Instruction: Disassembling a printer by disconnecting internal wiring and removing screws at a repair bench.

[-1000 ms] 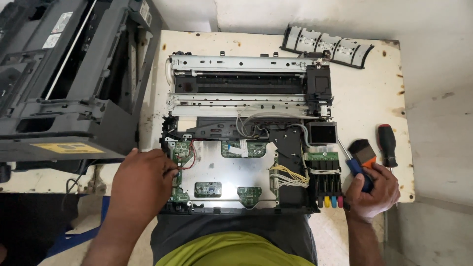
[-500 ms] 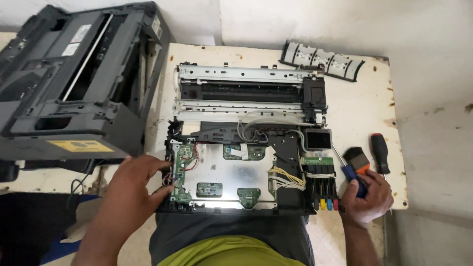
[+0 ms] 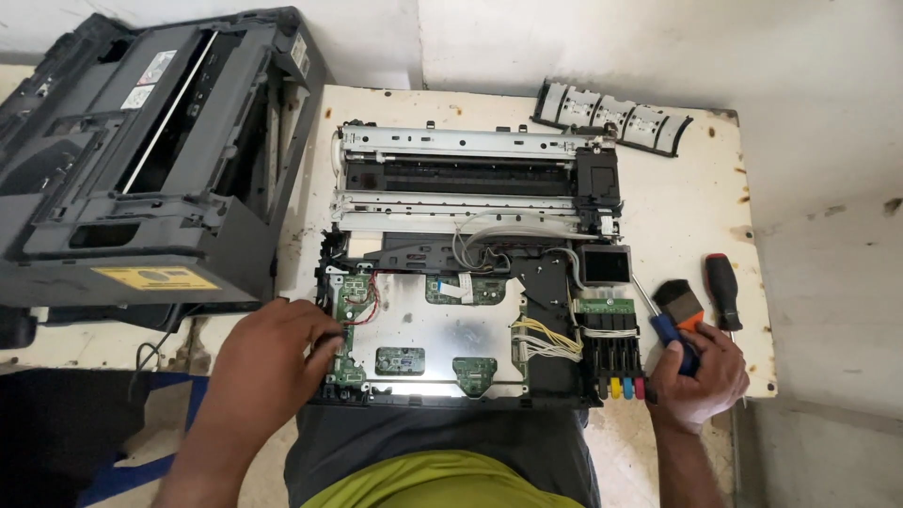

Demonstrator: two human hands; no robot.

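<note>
An opened printer chassis lies on the white table, with a metal plate, green circuit boards and wire bundles exposed. My left hand rests on the chassis's left edge, its fingers touching the green board with red wires. At the chassis's right front corner, beside the coloured ink tanks, my right hand grips a blue-handled screwdriver. Its shaft points up toward the small display panel.
The printer's grey outer housing stands at the left, overhanging the table. A black brush and a second screwdriver with a black-and-red handle lie right of the chassis. A curved grey roller part sits at the back right.
My left hand has slid slightly left along the chassis edge near the green board. The view has shifted a little; my right hand keeps hold of the screwdriver.
</note>
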